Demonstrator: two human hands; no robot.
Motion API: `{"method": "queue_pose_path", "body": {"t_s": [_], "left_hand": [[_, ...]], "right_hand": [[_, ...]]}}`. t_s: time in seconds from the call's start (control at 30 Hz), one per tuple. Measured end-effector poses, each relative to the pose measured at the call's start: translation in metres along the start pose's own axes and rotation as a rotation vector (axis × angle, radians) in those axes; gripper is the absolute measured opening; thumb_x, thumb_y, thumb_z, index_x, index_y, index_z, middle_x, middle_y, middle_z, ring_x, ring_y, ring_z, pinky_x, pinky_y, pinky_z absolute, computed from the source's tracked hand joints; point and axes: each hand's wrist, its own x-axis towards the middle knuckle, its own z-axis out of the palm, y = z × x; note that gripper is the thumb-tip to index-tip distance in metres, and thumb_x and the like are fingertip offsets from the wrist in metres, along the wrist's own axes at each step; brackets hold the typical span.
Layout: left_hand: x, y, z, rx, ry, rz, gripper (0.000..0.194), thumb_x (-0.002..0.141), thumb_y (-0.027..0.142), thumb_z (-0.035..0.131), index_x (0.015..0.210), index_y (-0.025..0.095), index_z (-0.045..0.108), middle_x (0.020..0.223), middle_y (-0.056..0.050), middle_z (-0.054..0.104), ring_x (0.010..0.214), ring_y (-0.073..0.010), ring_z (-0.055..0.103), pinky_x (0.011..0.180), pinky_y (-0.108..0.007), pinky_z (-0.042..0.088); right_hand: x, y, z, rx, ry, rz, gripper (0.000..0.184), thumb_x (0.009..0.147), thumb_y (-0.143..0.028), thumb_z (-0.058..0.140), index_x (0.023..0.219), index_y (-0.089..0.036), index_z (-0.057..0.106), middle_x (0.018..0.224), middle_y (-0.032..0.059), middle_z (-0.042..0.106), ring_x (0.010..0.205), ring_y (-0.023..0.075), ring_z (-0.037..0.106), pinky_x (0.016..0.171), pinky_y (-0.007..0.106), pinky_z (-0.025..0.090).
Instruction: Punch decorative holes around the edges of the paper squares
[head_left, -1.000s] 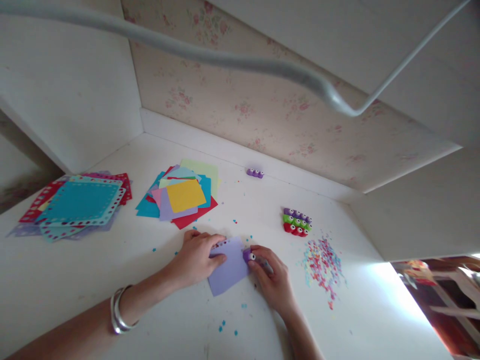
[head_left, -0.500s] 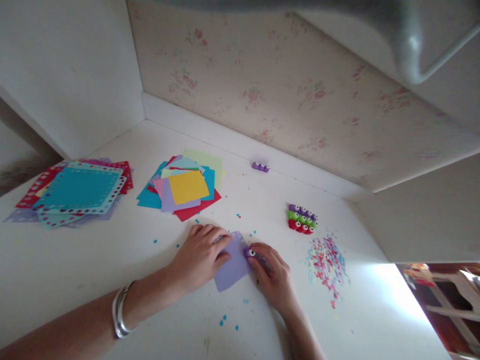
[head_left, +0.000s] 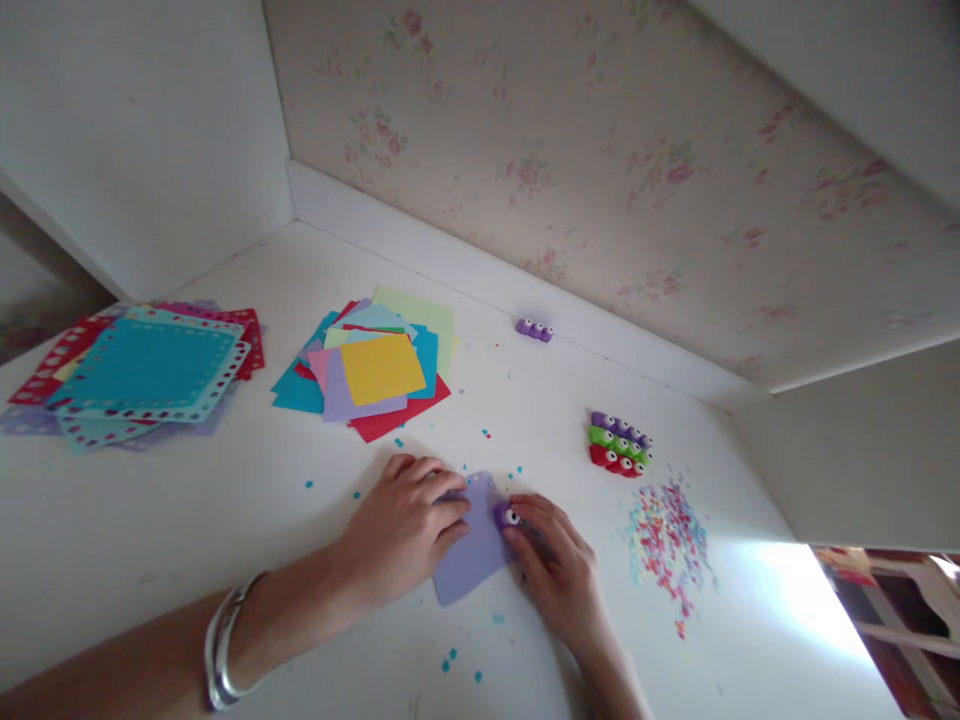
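Right hand (head_left: 562, 565) grips a punch (head_left: 505, 516) at right edge of paper (head_left: 472, 560) as left hand (head_left: 409, 520), grip unclear, overlaps its left.

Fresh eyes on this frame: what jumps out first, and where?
Likely the bright yellow sheet topping the paper stack left of centre. Then the lower middle: left hand on a lilac sheet, right hand holding a purple googly-eyed piece at its right edge. Multicoloured confetti lies scattered at right.
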Motion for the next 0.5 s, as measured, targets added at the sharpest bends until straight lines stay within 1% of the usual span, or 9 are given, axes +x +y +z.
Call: {"method": "queue_pose_path", "body": {"t_s": [0.2,0.3,0.37,0.43,0.47,0.5], "left_hand": [[-0.001,-0.001,0.001,-0.013,-0.003,0.007,0.012,0.094,0.030,0.063,0.100,0.028,0.073,0.112,-0.001,0.070,0.109,-0.0244,0.055,0.094,-0.045,0.034],[-0.001,0.000,0.001,-0.012,-0.006,0.002,0.011,0.094,0.030,0.063,0.100,0.028,0.073,0.112,0.000,0.070,0.109,-0.0241,0.055,0.094,-0.044,0.034],[-0.001,0.000,0.001,-0.010,-0.010,-0.002,0.011,0.094,0.030,0.063,0.100,0.029,0.073,0.112,0.001,0.070,0.110,-0.0242,0.055,0.094,-0.044,0.034],[-0.001,0.000,0.001,-0.010,-0.009,-0.002,0.012,0.094,0.030,0.063,0.100,0.029,0.073,0.112,0.001,0.070,0.110,-0.0240,0.055,0.094,-0.044,0.034],[0.000,0.000,0.001,-0.010,-0.009,-0.002,0.012,0.095,0.030,0.063,0.100,0.029,0.073,0.111,0.001,0.070,0.110,-0.0238,0.055,0.094,-0.044,0.034],[0.000,-0.001,0.001,-0.010,-0.010,-0.002,0.012,0.095,0.030,0.062,0.100,0.029,0.073,0.111,0.001,0.070,0.109,-0.0236,0.055,0.094,-0.044,0.034]], "right_hand": [[-0.001,0.002,0.000,0.003,-0.009,0.010,0.022,0.092,-0.022,0.061,0.113,-0.026,0.067,0.116,0.0083,0.069,0.114,0.0262,0.062,0.099,0.046,0.052],[-0.001,0.002,0.000,0.011,-0.020,0.019,0.022,0.092,-0.022,0.061,0.113,-0.027,0.066,0.116,0.0073,0.069,0.115,0.0256,0.061,0.100,0.045,0.051],[-0.001,0.001,-0.001,0.026,-0.023,0.036,0.025,0.092,-0.022,0.062,0.117,-0.027,0.064,0.119,0.0073,0.067,0.115,0.0252,0.060,0.099,0.043,0.050],[-0.001,-0.003,-0.004,0.061,0.010,0.063,0.029,0.091,-0.025,0.063,0.120,-0.026,0.061,0.119,0.0084,0.065,0.113,0.0251,0.060,0.095,0.040,0.051],[-0.002,-0.005,-0.005,0.094,0.057,0.086,0.026,0.092,-0.027,0.062,0.118,-0.025,0.062,0.115,0.0087,0.065,0.108,0.0244,0.060,0.090,0.039,0.051],[-0.002,-0.008,-0.007,0.143,0.121,0.111,0.018,0.094,-0.029,0.059,0.110,-0.024,0.063,0.106,0.0081,0.065,0.100,0.0230,0.061,0.083,0.037,0.052]]}}
